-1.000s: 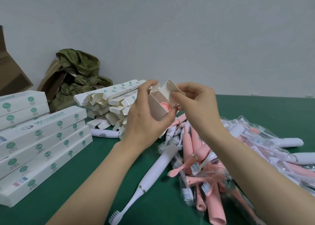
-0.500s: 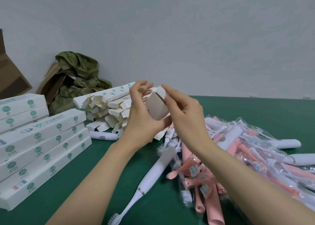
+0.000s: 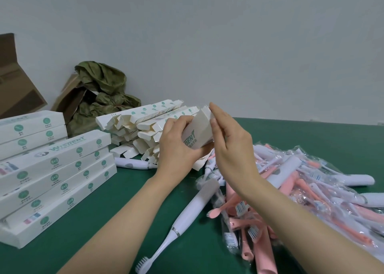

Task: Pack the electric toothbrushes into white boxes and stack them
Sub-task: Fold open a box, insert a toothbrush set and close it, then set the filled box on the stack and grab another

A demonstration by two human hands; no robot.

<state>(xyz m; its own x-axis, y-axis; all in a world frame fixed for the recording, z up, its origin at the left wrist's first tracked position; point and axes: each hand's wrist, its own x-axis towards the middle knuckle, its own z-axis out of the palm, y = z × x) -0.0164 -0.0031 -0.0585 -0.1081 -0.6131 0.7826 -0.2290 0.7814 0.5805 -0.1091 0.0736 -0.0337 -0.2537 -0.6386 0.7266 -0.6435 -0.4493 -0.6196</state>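
Aloft, left hand (image 3: 176, 149) gripping white box (image 3: 197, 133), right hand (image 3: 232, 149) straight-fingered, pressing its end

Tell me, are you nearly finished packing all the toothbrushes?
Not nearly. Done: a stack of closed boxes sits on the left. In hand: the left hand grips one white box while the right hand presses its end with straight fingers. Left: a pile of open boxes, one loose white toothbrush and a big heap of bagged toothbrushes.
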